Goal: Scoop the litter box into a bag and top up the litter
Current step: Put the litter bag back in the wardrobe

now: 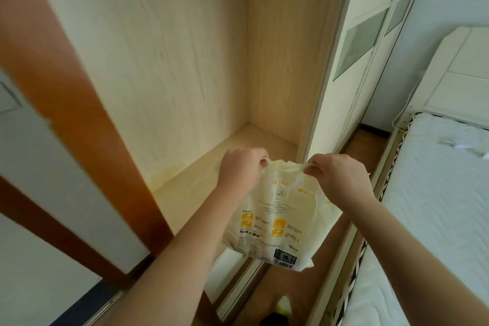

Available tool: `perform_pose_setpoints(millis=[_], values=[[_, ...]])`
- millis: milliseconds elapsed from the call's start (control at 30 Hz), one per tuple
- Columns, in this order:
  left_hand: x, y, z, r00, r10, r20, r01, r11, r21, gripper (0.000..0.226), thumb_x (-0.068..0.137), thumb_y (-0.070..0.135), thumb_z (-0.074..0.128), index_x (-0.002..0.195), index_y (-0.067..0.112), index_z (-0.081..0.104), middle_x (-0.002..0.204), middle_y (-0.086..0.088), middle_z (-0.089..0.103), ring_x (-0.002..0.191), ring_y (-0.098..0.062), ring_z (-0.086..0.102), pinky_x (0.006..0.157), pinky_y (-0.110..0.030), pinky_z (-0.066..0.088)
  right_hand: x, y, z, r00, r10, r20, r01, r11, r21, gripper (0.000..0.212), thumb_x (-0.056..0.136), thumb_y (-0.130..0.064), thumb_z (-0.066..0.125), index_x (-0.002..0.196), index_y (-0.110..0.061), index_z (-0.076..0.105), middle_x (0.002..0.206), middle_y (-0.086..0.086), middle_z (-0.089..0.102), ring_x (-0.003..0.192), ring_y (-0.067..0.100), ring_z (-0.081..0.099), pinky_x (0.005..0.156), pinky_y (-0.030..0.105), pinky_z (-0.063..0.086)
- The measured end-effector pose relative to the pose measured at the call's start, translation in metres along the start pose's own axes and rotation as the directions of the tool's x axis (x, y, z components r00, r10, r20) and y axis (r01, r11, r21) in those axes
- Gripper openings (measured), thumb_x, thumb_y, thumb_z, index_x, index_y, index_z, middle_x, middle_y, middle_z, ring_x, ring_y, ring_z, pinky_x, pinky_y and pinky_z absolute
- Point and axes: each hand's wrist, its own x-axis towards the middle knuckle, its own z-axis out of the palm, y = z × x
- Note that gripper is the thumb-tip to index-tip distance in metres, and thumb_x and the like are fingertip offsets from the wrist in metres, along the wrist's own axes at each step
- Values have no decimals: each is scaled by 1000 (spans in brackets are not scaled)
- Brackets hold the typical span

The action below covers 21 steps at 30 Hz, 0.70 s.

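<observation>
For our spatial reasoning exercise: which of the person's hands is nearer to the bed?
Right. The right hand pinches the litter bag's top corner on the side toward the bed; the left hand grips the opposite corner, over the wardrobe floor.

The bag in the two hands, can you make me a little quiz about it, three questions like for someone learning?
1. True or false: the litter bag rests on the wardrobe shelf.
2. What grips the bag's top corners? A) left hand only B) both, with the right hand C) neither
3. Fill in: to the right lies a white ____.

Key: 1 false, it hangs in the air; 2 B; 3 mattress.
</observation>
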Motion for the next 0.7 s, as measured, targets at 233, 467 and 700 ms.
perform_pose_setpoints(millis=[233,467,700], values=[[106,-15,41,965,27,259,-16,999,-43,22,92,22,58,107,29,73,102,8,73,96,-15,64,84,-32,51,75,52,46,999,17,33,-17,1000,17,20,90,-45,56,86,-30,68,71,-12,63,66,9,60,58,29,51],[190,-44,80,898,-14,440,57,995,-85,12,86,29,68,95,29,76,90,8,74,84,-13,65,76,-28,50,155,81,84,997,-1,75,-6,996,92,12,85,-38,65,78,-30,71,65,-11,64,59,13,60,50,29,49],[272,-91,102,935,12,355,3,999,-41,16,86,29,70,100,27,77,93,7,75,89,-14,67,70,-22,41,242,85,120,994,-29,105,14,989,147,18,85,-35,66,74,-22,68,59,-6,57,51,18,55,48,34,51]])
